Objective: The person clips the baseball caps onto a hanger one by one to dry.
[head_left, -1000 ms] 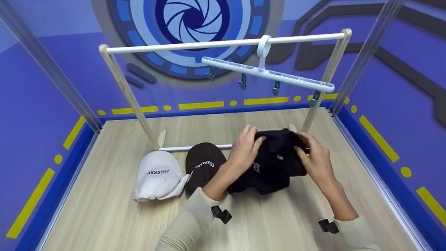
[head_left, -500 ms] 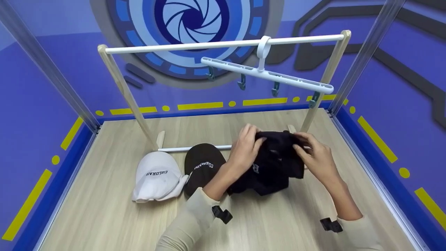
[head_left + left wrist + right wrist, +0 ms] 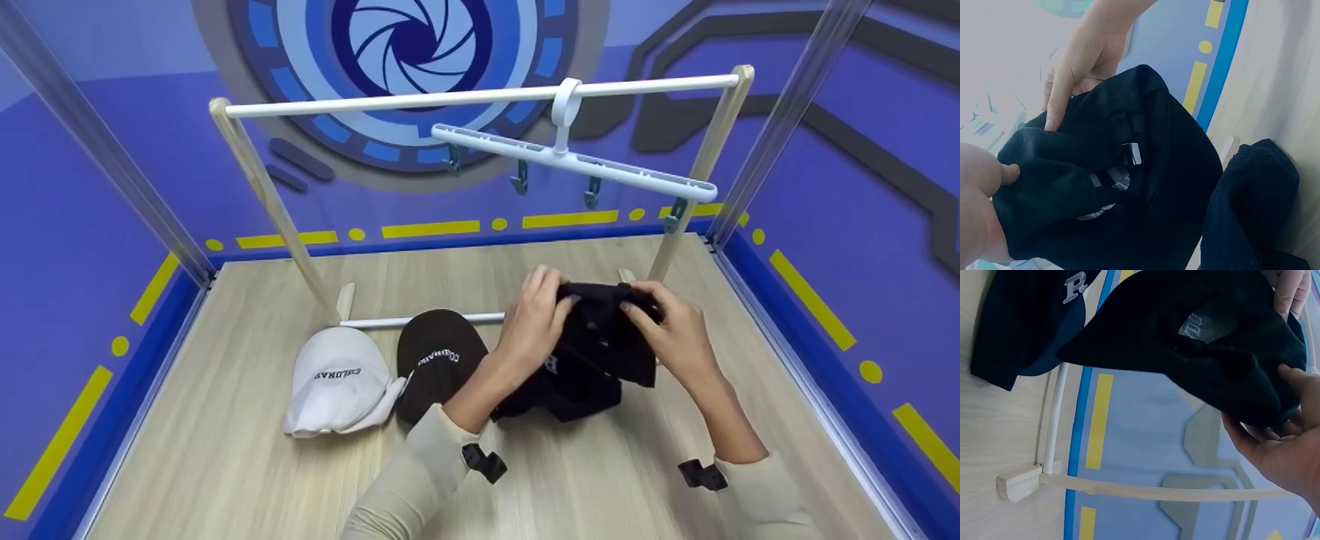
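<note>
Both hands hold a black baseball cap [image 3: 626, 349] up off the table, its back strap and metal buckle showing in the left wrist view. My left hand [image 3: 531, 322] pinches its left edge between thumb and fingers. On the opposite edge, my right hand [image 3: 679, 334] grips the fabric the same way. Mesh lining shows through the cap's back opening [image 3: 1204, 326] in the right wrist view. Below it lies a dark cap [image 3: 574, 397] with a white letter R, partly hidden. A dark brown cap [image 3: 439, 356] and a white cap [image 3: 341, 382], both lettered, lie further left.
Behind the caps stands a wooden rack [image 3: 274, 206] with a white top rail [image 3: 390, 101]. From it hangs a white hanger [image 3: 637, 174] with several grey-green clips [image 3: 520, 178] below. Blue printed walls [image 3: 112, 172] enclose the wooden tabletop [image 3: 247, 465].
My hands have drawn slightly closer together along the held cap's edge, the left shifting right and the right shifting left. The cap has tilted a little. The other caps have not moved.
</note>
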Demonstrator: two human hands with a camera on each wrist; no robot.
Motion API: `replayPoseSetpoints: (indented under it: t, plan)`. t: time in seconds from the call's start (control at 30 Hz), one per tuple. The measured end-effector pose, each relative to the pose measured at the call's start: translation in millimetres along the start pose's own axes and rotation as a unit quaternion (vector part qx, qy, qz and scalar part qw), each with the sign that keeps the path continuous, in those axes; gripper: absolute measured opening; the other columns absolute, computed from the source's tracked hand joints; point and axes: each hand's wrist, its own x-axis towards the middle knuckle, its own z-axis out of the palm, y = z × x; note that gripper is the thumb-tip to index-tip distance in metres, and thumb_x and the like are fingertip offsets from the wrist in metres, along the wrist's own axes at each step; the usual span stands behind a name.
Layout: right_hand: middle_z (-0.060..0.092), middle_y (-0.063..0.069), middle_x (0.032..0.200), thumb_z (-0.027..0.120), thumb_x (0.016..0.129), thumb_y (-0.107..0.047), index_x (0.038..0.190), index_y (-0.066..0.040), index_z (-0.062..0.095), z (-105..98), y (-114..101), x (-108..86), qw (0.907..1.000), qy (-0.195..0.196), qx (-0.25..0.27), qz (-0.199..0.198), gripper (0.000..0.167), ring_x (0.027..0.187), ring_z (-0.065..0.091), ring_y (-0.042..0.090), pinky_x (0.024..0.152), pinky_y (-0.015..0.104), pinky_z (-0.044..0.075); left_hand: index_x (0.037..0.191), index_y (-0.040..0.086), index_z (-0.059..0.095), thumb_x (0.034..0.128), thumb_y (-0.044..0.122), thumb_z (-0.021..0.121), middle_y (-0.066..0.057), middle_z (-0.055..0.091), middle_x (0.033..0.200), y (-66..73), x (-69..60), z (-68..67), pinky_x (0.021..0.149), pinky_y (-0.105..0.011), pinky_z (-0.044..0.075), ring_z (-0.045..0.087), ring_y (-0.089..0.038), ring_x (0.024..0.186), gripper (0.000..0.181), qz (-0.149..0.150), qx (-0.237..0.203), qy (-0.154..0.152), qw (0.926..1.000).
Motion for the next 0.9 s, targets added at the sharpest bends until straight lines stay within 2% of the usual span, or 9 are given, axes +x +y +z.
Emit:
replayPoseSetpoints:
  t: [0.17,0.47,0.73,0.9]
  plan:
    - [0.076,0.008,0.104,0.074,0.093,-0.009,0.109,-0.007,0.073,-1.1,-1.7,1.2,0.9998,0.018,0.002,0.001,0.016,0.097,0.072,0.024,0.077,0.004,0.047,0.11,0.01,0.062,0.1003,0.015,0.065,-0.002,0.058,0.107,2.0,1.2,-0.4,0.082,-0.032,0.053,0.058,-0.018,0.101,0.012,0.01,0.001,-0.003,0.9999]
    - [0.077,0.006,0.098,0.075,0.092,-0.007,0.105,-0.008,0.075,-3.0,-0.9,2.6,0.9989,0.045,-0.008,-0.009,0.013,0.089,0.063,-0.01,0.074,0.004,0.047,0.11,0.011,0.062,0.1016,0.018,0.064,-0.001,0.057,0.105,4.6,6.3,1.7,0.081,-0.03,0.051,0.057,-0.016,0.097,0.011,0.004,-0.005,-0.015,0.9999]
    - [0.077,0.007,0.097,0.076,0.092,-0.009,0.104,-0.007,0.075,-7.4,0.8,4.6,0.9982,0.059,-0.013,-0.005,0.012,0.084,0.06,-0.013,0.07,0.004,0.046,0.112,0.011,0.063,0.1022,0.02,0.063,-0.001,0.057,0.106,7.9,14.4,3.3,0.077,-0.032,0.052,0.058,-0.016,0.097,0.013,-0.004,-0.005,-0.022,0.9997]
    - [0.077,0.008,0.097,0.076,0.091,-0.009,0.103,-0.006,0.076,-11.5,2.8,7.2,0.9972,0.072,-0.011,-0.014,0.012,0.085,0.06,-0.015,0.072,0.004,0.046,0.111,0.012,0.063,0.1032,0.022,0.062,-0.001,0.057,0.105,10.9,21.2,3.2,0.076,-0.029,0.05,0.057,-0.015,0.095,0.013,0.002,0.0,-0.031,0.9995]
